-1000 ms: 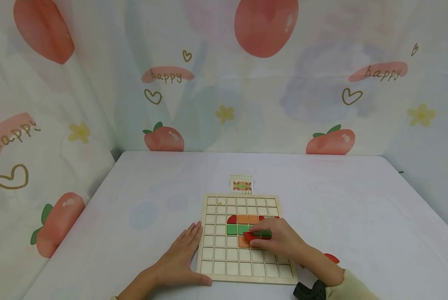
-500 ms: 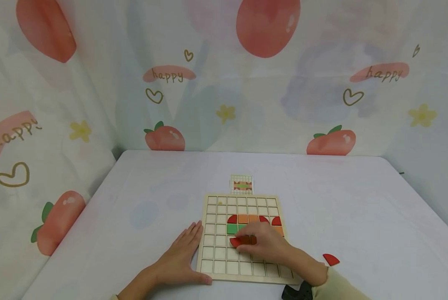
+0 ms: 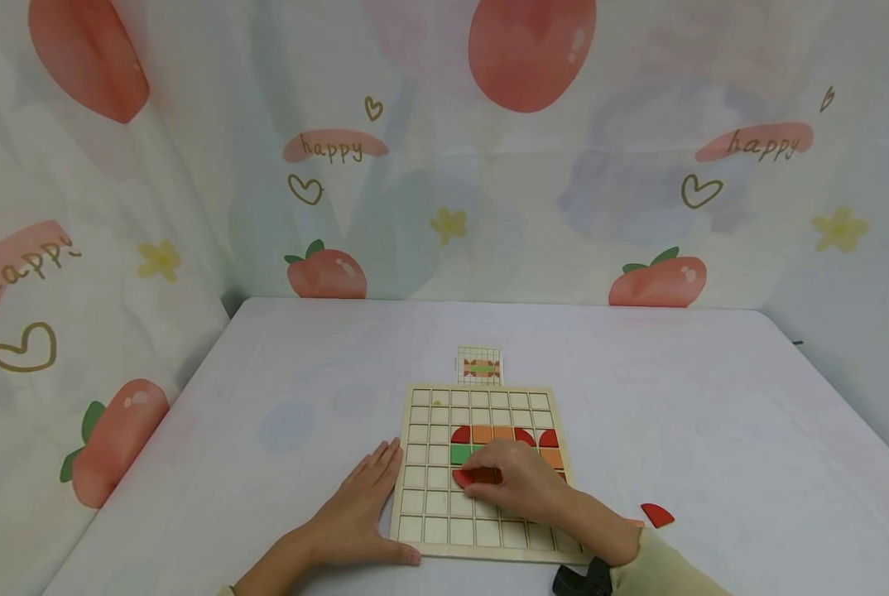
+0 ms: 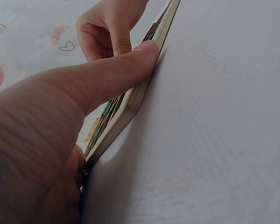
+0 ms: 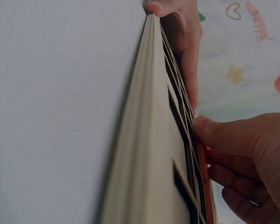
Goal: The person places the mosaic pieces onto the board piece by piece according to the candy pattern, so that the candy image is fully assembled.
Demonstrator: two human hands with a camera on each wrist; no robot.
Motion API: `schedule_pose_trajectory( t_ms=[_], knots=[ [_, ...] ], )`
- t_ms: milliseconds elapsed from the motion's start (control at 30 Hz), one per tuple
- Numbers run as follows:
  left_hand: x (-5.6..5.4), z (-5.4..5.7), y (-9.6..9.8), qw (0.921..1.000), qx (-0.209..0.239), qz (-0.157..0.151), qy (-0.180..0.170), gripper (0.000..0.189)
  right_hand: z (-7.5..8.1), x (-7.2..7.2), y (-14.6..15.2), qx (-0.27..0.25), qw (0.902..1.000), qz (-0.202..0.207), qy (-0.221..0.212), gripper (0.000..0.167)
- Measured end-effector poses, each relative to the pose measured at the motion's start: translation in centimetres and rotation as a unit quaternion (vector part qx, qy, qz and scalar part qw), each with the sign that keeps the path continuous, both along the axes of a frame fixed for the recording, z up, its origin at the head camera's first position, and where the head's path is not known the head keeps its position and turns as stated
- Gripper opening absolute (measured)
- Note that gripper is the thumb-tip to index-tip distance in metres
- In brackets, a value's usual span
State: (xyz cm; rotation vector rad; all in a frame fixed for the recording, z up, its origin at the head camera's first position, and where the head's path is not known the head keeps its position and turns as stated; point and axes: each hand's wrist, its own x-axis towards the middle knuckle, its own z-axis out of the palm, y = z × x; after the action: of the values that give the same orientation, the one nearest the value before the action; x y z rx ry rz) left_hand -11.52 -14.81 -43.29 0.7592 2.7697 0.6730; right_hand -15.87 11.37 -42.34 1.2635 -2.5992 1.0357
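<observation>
A wooden grid board [image 3: 425,530] lies on the white table. My left hand [image 3: 351,513] rests along its left side with extended fingers, the thumb on the front left corner. Over the middle of the board, my right hand [image 3: 526,487] pinches a red quarter-circle tile [image 3: 458,479] between thumb and fingers, at the cell below a green tile [image 3: 461,454]. Orange tiles [image 3: 482,434] and red curved tiles [image 3: 549,439] fill nearby cells. The right hand hides part of the pattern. Its thumb [image 5: 210,132] shows at the board's surface in the right wrist view.
A small pattern card [image 3: 479,364] lies against the board's far edge. On the right, a loose red quarter-circle tile [image 3: 656,515] lies near the right forearm, with a sliver of orange beside it. A black object [image 3: 580,581] sits by the right sleeve.
My right hand has carried the red tile leftward across the board, most of the way in the first half second, then slightly farther left. The left hand stays in place.
</observation>
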Motion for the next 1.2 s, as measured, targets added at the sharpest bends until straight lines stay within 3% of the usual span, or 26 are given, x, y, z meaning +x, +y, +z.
schedule_pose_trajectory(
  t_ms=[767,1200],
  knots=[
    [-0.09,-0.25,-0.02,1.0000,-0.008,0.004,-0.001,0.124,0.25,-0.16,-0.30,0.022,0.9990,-0.005,0.038,0.023],
    [-0.14,-0.35,-0.01,1.0000,-0.005,0.007,-0.003,0.123,-0.09,-0.53,0.07,-0.001,0.9988,0.029,0.039,0.017]
  ],
)
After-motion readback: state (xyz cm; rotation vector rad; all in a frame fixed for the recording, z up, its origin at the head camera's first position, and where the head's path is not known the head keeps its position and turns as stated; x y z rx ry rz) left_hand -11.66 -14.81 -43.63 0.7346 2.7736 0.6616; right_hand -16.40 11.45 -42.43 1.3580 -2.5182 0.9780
